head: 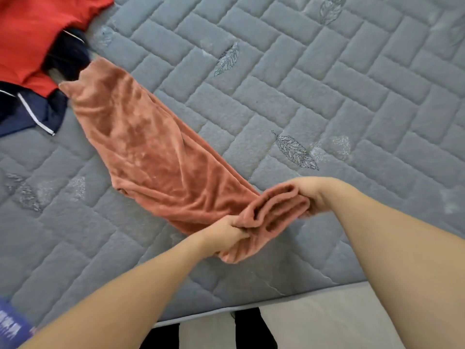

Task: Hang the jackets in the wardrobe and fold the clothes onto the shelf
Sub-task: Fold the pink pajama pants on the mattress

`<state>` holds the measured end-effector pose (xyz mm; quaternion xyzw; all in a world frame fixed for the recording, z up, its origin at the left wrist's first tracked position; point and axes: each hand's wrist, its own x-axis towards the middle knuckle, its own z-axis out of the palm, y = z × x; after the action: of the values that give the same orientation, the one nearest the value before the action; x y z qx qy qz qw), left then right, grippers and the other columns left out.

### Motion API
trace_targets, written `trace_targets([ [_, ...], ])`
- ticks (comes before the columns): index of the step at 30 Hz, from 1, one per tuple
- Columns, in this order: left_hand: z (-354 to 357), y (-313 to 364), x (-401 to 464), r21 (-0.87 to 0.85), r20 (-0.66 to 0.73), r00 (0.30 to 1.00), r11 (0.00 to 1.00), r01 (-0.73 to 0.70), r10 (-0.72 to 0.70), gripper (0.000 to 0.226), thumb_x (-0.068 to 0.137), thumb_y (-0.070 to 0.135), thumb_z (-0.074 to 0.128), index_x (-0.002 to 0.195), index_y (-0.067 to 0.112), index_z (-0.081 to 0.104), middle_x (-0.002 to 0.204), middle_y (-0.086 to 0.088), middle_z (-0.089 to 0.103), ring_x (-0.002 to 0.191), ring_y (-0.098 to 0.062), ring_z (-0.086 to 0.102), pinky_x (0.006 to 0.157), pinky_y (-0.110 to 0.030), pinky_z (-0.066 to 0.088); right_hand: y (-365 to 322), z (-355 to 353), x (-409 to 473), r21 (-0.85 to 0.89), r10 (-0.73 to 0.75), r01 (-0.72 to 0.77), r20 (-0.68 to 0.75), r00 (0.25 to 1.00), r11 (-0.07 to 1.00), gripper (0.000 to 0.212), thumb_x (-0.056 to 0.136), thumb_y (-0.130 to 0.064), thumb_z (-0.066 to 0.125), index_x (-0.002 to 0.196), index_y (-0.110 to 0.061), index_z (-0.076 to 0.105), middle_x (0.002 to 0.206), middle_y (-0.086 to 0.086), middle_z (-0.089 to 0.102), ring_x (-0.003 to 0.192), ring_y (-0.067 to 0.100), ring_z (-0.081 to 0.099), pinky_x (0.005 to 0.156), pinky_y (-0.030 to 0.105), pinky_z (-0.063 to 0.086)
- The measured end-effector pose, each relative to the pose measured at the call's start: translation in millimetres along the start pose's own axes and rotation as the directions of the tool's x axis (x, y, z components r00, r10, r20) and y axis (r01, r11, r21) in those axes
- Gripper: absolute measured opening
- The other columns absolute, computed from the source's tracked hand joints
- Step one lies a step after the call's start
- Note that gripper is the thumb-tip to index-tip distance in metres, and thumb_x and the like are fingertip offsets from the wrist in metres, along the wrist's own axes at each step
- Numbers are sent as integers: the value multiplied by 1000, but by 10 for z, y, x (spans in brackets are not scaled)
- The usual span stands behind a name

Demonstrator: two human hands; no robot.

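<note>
A long, soft orange-brown fleece garment (151,152) lies stretched across the grey bed, from far left to near right. Its near end is bunched up and lifted off the bed. A red garment (37,28) lies crumpled in the far left corner. A dark blue garment (30,114) with a thin white stripe lies partly under the red one, touching the fleece's far end.

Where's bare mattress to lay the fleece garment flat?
Free: the grey quilted mattress right of the rust fleece garment, out to the far and right edges; also a patch left of it, below the navy garment. Crowded: top left, where the red garment overlaps the navy one.
</note>
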<state>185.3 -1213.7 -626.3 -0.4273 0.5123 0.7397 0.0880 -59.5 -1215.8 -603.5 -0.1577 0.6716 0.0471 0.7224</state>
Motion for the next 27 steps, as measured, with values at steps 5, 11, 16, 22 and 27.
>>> trace_targets([
  [5,-1073,-57,-308,-497,-259,963,865,-67,-74,40,75,24,72,114,21,72,114,-8,73,108,-28,68,92,-47,55,-1085,583,43,73,-276,322,-358,892,944,21,86,-37,57,85,-21,70,84,0,68,72,14,58,62,28,42],
  [11,-1932,-353,-483,-483,-502,864,819,-311,32,71,68,25,74,135,36,51,131,-6,64,117,-25,62,84,-45,57,-2096,1346,410,17,-469,522,-414,780,853,42,93,-44,44,86,-13,73,77,0,65,81,21,60,74,30,45],
  [16,-2513,-282,-445,-403,-586,809,848,-343,48,113,52,48,93,142,44,25,141,10,48,126,-9,51,104,-37,46,-2716,1647,549,42,-466,531,-424,776,846,39,84,-44,51,56,-20,65,77,12,62,73,26,54,79,37,46],
  [22,-3638,147,-160,-108,-846,512,895,-433,146,34,86,4,66,105,30,55,101,10,63,100,-13,62,85,-19,48,-3597,1729,728,-160,-663,679,-458,592,717,28,82,4,51,74,-20,63,76,0,59,61,12,48,47,13,37],
  [27,-4644,630,213,-109,-910,400,873,-474,104,47,85,17,73,126,13,50,99,12,56,87,0,58,80,-8,47,-4158,1624,1214,-576,-748,484,-575,332,658,41,88,-19,51,126,-32,57,137,2,41,126,24,42,109,38,31],
])
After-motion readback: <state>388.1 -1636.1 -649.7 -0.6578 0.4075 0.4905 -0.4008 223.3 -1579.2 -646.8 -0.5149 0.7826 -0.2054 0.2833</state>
